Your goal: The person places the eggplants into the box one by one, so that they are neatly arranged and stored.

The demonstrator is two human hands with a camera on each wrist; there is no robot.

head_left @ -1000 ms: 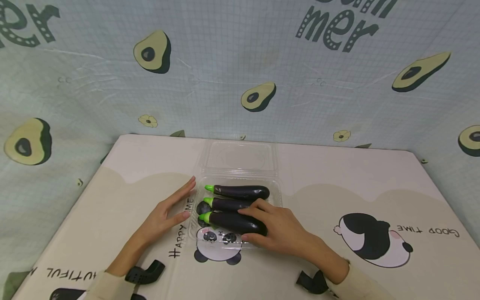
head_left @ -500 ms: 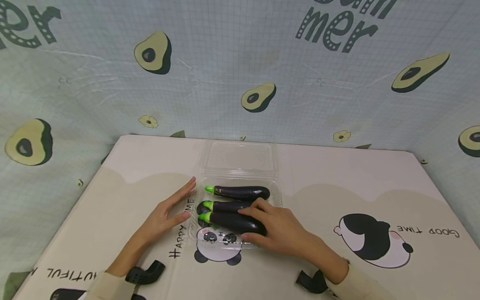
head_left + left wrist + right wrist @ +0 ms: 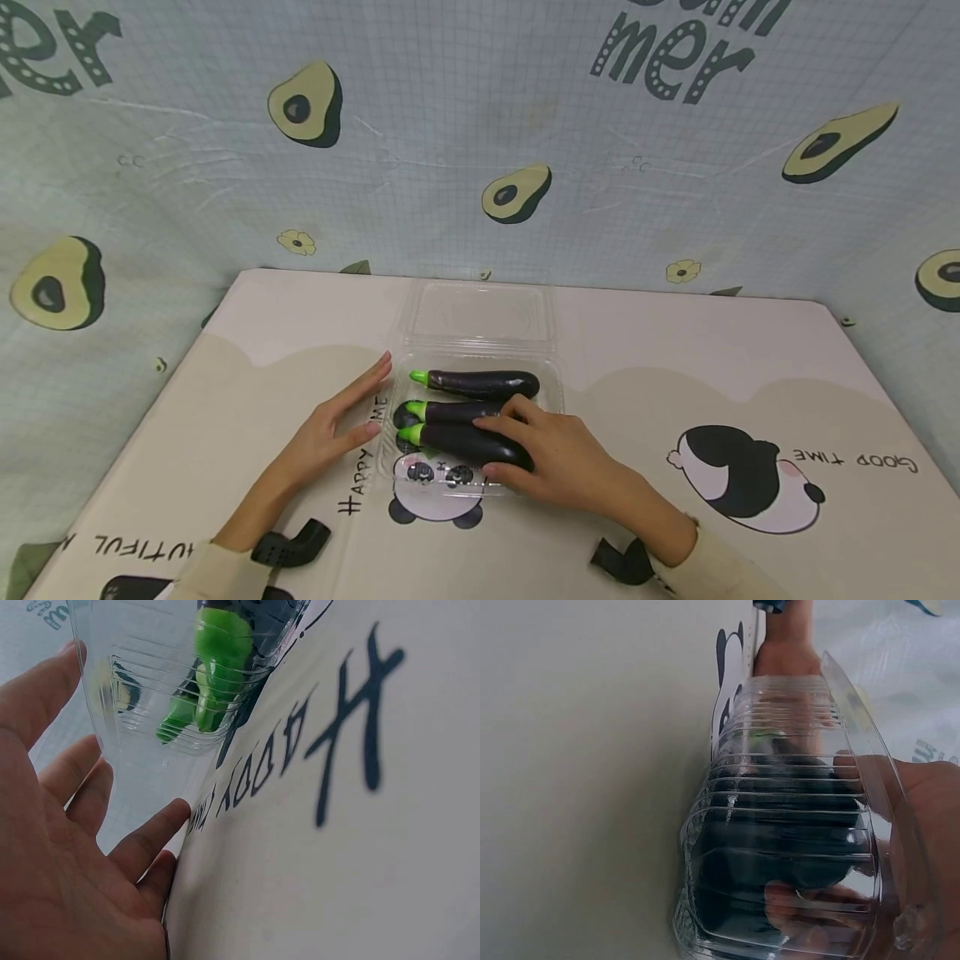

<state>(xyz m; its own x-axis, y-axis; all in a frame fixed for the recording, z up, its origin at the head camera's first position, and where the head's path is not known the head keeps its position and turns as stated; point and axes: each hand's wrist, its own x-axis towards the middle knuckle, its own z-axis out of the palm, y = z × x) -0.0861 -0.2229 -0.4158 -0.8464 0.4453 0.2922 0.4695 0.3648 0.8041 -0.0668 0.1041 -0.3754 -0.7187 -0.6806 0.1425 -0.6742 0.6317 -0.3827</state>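
A clear plastic clamshell box [image 3: 557, 385] lies open on the table with three dark purple eggplants in it. The far eggplant [image 3: 483, 384], the middle eggplant [image 3: 450, 412] and the near eggplant [image 3: 472, 444] lie side by side, green stems to the left. My right hand [image 3: 558, 458] reaches into the box and grips the near eggplant around its thick right end, covering the middle one's right end. My left hand [image 3: 330, 429] stands with fingers extended at the box's left side. In the left wrist view its fingertips are right by the clear wall, near the green stems [image 3: 223, 645].
The box's clear lid [image 3: 480, 312] is folded back toward the table's far edge. A printed cloth with avocados hangs behind the table [image 3: 712, 375]. Black wrist straps [image 3: 292, 546] show at both cuffs.
The middle eggplant's stem end has shifted slightly toward the near eggplant. Both hands stay almost in the same place.
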